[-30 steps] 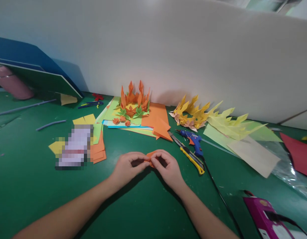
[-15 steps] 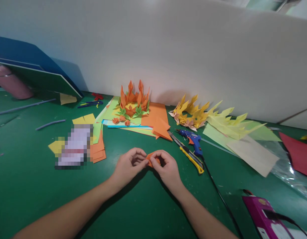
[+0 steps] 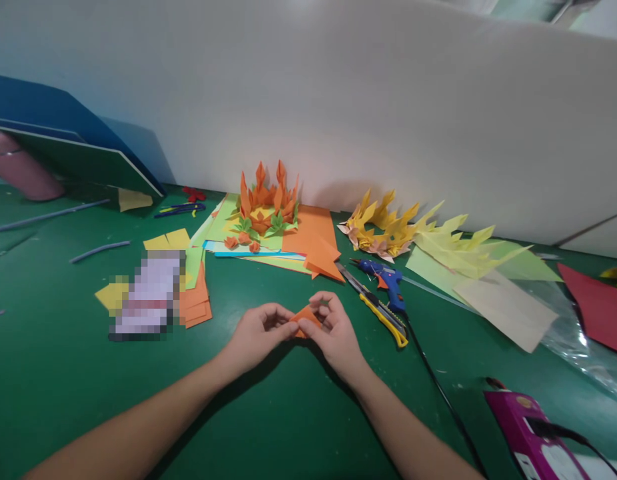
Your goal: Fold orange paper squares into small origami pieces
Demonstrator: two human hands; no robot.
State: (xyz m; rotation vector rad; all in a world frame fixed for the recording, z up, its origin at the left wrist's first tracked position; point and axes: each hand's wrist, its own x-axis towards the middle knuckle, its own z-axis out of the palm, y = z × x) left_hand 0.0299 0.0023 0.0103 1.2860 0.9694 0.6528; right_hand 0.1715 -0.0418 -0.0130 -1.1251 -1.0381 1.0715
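Between my hands is a small folded piece of orange paper [image 3: 305,315], just above the green table. My left hand [image 3: 262,337] pinches its left side between thumb and fingers. On its right side, the thumb of my right hand [image 3: 334,337] presses the paper, while some fingers lift and curl behind it. Beyond my hands stands an orange folded-paper crown [image 3: 268,200] with green leaves. Three small orange paper flowers [image 3: 244,239] lie before it. To the right of my right hand are a yellow-handled cutter [image 3: 383,319] and a blue glue gun [image 3: 386,280].
A pixelated phone-like object [image 3: 148,293] lies left, beside orange and yellow paper squares [image 3: 196,307]. A yellow paper crown [image 3: 381,223] and pale yellow paper spikes [image 3: 468,247] stand right. A magenta power strip [image 3: 533,433] sits front right. A pink bottle [image 3: 23,167] leans under boards [image 3: 78,157].
My right hand's fingers have lifted and opened away from the orange paper, so more of it shows. My left hand stays pinched at its side. The view has shifted slightly.
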